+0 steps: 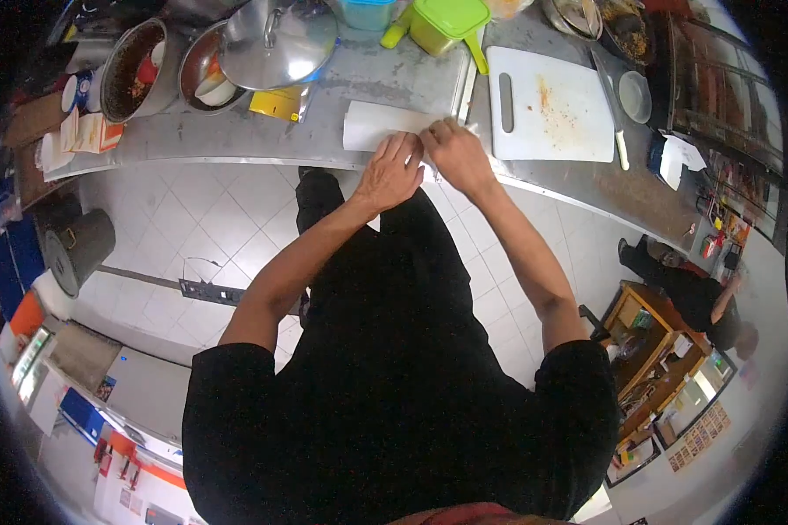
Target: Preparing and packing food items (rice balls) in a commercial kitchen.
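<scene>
A sheet of white paper, apparently folded or rolled (375, 123), lies near the front edge of the steel counter (394, 80). My left hand (394, 164) holds its near side, fingers bent over it and the thumb toward my body. Close beside it, my right hand (458, 154) has its fingers curled around the paper's right end. A bit of white material shows past the right fingers. Whatever the paper encloses, if anything, is hidden. Just right of my right hand is a white cutting board (551, 108) with orange crumbs on it.
A knife (620, 141) lies along the board's right edge, beside a clear bowl (634, 97). A green-lidded container (443, 26) stands behind. Leftward are a yellow packet (276, 103), a metal lid (279, 46) and a deep pot (134, 72). Another person (686, 289) is at far right.
</scene>
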`<state>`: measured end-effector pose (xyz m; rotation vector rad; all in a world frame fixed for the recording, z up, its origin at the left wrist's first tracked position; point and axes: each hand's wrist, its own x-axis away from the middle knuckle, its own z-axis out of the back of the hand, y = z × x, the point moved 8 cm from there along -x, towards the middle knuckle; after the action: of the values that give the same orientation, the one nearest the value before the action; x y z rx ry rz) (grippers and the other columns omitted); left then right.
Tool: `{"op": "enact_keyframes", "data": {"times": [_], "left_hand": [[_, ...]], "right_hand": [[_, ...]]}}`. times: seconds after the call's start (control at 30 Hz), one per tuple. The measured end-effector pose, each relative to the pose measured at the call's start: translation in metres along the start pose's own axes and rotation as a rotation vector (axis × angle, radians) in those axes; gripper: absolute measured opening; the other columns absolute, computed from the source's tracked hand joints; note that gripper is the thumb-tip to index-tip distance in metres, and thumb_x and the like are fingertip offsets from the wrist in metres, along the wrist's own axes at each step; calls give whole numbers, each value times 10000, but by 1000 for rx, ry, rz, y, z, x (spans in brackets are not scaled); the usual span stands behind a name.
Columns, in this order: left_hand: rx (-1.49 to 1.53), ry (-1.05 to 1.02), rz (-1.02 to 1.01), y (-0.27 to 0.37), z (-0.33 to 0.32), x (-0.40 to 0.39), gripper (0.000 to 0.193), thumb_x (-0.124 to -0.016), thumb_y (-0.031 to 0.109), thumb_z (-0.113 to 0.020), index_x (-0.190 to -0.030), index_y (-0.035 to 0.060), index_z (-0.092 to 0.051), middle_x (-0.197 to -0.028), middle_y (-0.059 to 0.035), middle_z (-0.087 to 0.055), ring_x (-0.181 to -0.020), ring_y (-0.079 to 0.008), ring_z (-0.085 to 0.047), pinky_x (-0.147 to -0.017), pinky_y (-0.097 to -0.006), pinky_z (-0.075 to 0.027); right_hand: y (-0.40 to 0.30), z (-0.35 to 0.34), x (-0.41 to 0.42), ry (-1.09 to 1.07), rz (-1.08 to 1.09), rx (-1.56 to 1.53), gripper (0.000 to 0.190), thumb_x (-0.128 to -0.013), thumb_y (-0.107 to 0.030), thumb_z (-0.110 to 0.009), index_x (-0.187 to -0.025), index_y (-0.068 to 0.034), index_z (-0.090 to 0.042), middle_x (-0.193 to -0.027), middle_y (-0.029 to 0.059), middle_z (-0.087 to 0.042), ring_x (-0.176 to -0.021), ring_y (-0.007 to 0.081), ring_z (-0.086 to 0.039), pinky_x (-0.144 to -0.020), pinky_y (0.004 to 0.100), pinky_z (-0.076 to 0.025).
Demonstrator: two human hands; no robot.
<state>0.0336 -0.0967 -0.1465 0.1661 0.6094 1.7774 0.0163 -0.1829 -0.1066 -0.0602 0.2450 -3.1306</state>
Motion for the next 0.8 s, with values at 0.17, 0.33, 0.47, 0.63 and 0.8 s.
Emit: {"op": "enact_keyframes", "data": {"times": [0.17,0.33,0.47,0.63,0.8], "left_hand": [[48,83,-52,1,11,4,468,-822,186,-655,-1180,-100,-559,-1226,-223,-538,-1207,-384,-492,-1007,-474,-417],[-8,149,-230,14,44,3,430,-775,130,-676,-1150,-57,-580,-1236,-192,-534,-1192,-343,-503,-1009,-431,-438],[54,-61,-263,-7,35,-18,515,-774,160,-738,-1222,0,-540,-1240,-191,-521,-1198,-364,-499,-1000,-436,-443],[197,-159,-123,-46,17,-13,449,-793,110,-705,-1183,-13,-516,-1231,-195,-507,-1195,-378,-497,-1001,-427,-443],[223,-176,-37,-69,3,-4,351,-833,33,-612,-1166,-22,-516,-1231,-214,-513,-1183,-386,-509,-1008,-427,-446]], "right_hand": [[-8,-10,23,115,-27,-30,241,-806,-118,-579,-1008,9,-620,-960,109,-581,-950,262,-585,-764,360,-546],[-15,-19,33,145,-43,33,232,-824,-114,-559,-998,29,-617,-1031,134,-560,-999,282,-557,-817,354,-506],[-18,-22,37,110,-82,-9,238,-823,-91,-556,-1009,49,-602,-1028,148,-553,-991,297,-554,-847,383,-497],[-11,-26,53,318,-260,-245,318,-820,-60,-562,-1108,73,-534,-1140,199,-540,-1094,361,-535,-938,408,-474],[-6,-40,62,255,-318,-81,323,-844,-93,-556,-1141,33,-536,-1176,178,-549,-1149,344,-517,-996,442,-429]]}}
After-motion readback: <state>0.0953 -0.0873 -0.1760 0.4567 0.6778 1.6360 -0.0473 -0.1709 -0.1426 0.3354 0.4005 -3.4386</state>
